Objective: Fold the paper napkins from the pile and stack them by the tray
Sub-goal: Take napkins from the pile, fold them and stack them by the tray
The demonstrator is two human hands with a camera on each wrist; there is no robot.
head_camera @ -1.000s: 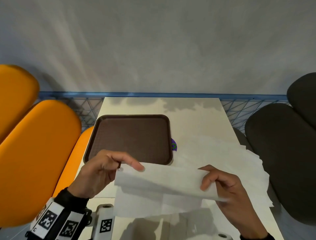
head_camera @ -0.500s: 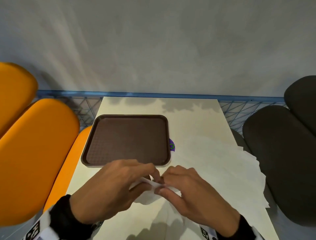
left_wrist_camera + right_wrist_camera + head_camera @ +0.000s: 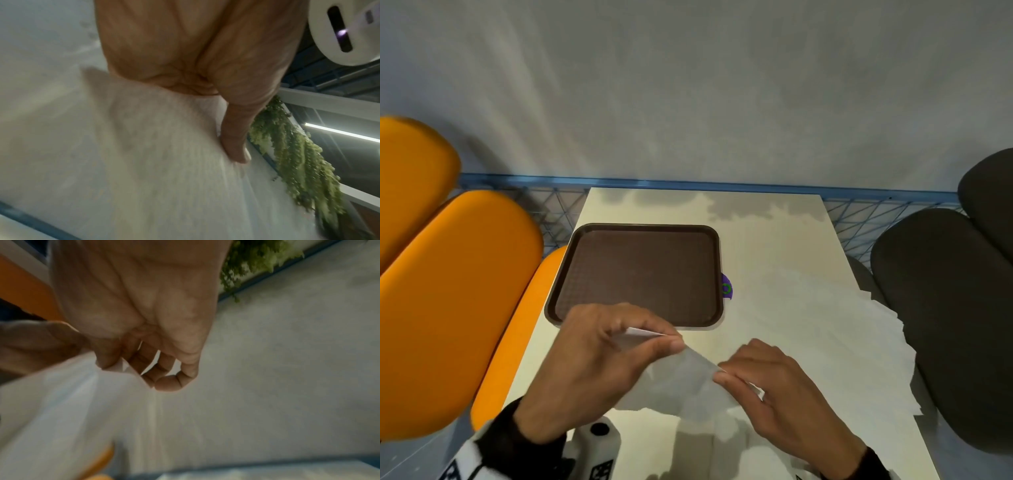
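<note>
1. The left hand (image 3: 599,363) pinches one end of the napkin (image 3: 681,387) between thumb and fingertips; the right hand (image 3: 774,387) pinches the other end in the same way. In the right wrist view the other fingers (image 3: 164,369) curl loosely and hold nothing
2. The napkin hangs in the air between both hands, just in front of the tray (image 3: 640,274) and above the table (image 3: 774,240)
3. The paper is thin, white and soft, with a ragged lower edge. I think a strong pull between the two pinches could tear it
4. If the held ends are not matched, the next fold may come out crooked, and the stack would then be untidy
5. The hanging lower part could catch on the table edge or on the wrist device and crumple
6. The pile (image 3: 842,342) lies flat at the right, its loose sheets reaching over the table edge; a sleeve could drag some off
7. The tray is brown, rectangular with round corners, and has a fine grid texture. The table top is smooth and pale
</note>
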